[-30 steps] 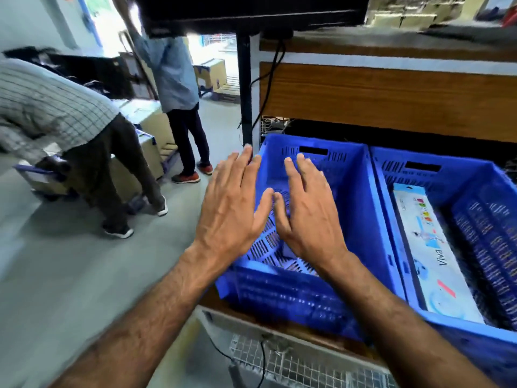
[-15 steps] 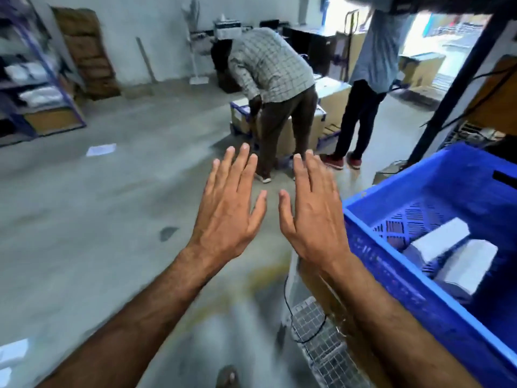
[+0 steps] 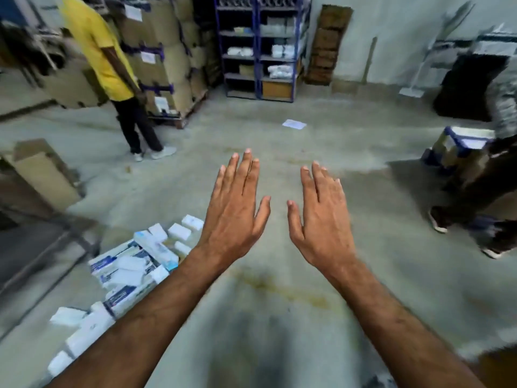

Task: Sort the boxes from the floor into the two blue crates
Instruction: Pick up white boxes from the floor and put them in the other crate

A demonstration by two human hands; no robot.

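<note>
The boxes (image 3: 131, 264) are seen piled on the floor (image 3: 279, 317), below and left of the left hand (image 3: 233, 217), whose fingers (image 3: 243, 175) are spread, released, grasping nothing. The right hand (image 3: 321, 219) is held alongside, fingers likewise released.

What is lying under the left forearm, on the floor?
White and blue boxes lie in a loose pile on the floor. The left forearm covers the pile's right edge, so anything there is hidden.
</note>
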